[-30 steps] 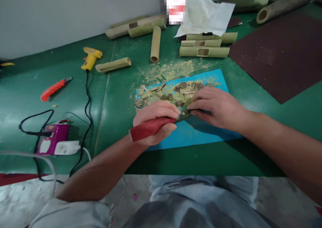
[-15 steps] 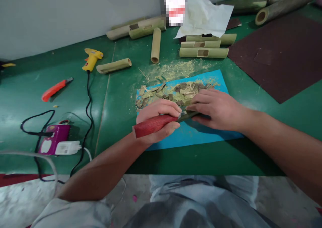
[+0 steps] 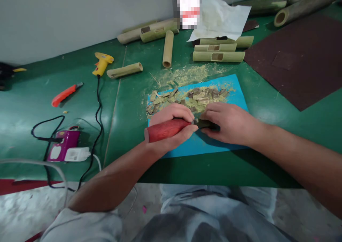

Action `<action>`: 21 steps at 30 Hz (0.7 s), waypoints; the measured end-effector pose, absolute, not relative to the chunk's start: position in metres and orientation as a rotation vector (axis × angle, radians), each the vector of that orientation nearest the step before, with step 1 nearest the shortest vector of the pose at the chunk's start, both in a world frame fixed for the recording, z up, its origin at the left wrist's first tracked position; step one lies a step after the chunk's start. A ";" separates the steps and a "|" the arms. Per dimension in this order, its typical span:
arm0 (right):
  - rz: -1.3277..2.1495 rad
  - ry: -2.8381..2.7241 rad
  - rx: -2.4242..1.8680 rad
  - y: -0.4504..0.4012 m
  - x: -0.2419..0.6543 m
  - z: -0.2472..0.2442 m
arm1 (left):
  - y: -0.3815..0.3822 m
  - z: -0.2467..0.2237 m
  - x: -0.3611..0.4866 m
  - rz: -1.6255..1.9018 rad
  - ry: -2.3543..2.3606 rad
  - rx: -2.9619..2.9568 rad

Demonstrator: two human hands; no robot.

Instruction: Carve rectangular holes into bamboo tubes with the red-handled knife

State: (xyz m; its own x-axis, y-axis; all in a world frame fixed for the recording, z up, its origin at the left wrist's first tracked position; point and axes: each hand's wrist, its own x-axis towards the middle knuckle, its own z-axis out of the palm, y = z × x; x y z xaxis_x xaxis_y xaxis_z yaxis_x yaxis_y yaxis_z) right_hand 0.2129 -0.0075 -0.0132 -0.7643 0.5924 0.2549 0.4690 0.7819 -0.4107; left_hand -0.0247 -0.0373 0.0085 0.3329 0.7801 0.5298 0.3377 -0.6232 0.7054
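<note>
In the head view, my left hand (image 3: 173, 119) is closed around the red wooden handle (image 3: 168, 129) of a tool. A bit of metal shows at the handle's front end; the rest of the blade is hidden between my hands. My right hand (image 3: 227, 119) has its fingers curled down on a dark greenish piece of bamboo (image 3: 204, 123), mostly covered by the fingers. Both hands are close together over a blue sheet (image 3: 184, 147). Bamboo chips (image 3: 197, 94) and pale shavings lie just beyond them on the sheet.
Cut bamboo tubes (image 3: 219, 56) lie at the back, some with rectangular openings. A yellow glue gun (image 3: 101, 64), an orange-handled cutter (image 3: 65, 94) and a purple box with cables (image 3: 64, 145) are at the left. A dark brown sheet (image 3: 299, 63) covers the right.
My right hand has come slightly nearer and lower, its fingers more curled over the bamboo. The tool's handle has turned a little flatter. The whole view has shifted slightly.
</note>
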 end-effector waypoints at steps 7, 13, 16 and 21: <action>0.531 -2.530 -0.962 -0.011 0.205 -0.016 | -0.033 0.003 -0.011 1.306 1.145 2.125; 0.543 -2.534 -1.028 -0.011 0.199 -0.020 | -0.022 -0.011 0.005 1.583 1.123 2.101; 0.553 -2.532 -1.059 -0.010 0.196 -0.020 | -0.013 -0.020 0.014 1.696 1.183 1.995; 0.486 -2.552 -1.137 -0.007 0.192 -0.018 | 0.001 -0.029 0.021 1.673 1.237 1.926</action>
